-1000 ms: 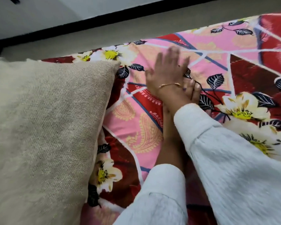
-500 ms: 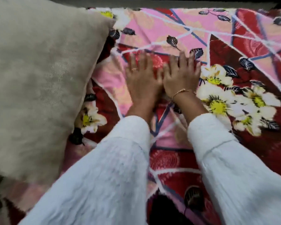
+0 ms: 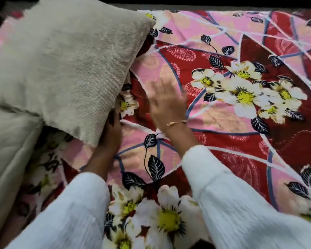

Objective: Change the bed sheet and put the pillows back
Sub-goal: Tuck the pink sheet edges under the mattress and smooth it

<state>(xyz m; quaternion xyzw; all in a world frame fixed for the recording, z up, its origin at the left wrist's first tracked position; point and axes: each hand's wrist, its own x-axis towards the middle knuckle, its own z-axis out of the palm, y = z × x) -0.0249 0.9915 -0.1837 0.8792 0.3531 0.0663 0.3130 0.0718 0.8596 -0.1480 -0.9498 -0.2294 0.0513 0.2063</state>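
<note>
At the far left lies a second beige cushion [image 3: 9,141], partly under the corner of the beige pillow [image 3: 66,69]. This pillow lies tilted on the left part of the bed, and its near corner is raised a little from the sheet.

The left hand [image 3: 111,133] reaches to that near corner. Its fingers go under the edge of the pillow and are hidden there, so I cannot tell if they grasp the pillow or only touch it. The left sleeve [image 3: 70,212] is white.

The floral bed sheet [image 3: 232,141] is spread over the bed. It is red and pink, with white flowers, dark leaves and blue and white lines. It shows some soft folds near the pillow.

The right hand [image 3: 166,103] is just right of the pillow, above or on the sheet; it is blurred. Its fingers are straight and spread, and it holds nothing. On the wrist is a thin gold bracelet [image 3: 176,122]. The right sleeve [image 3: 241,203] is white too.
</note>
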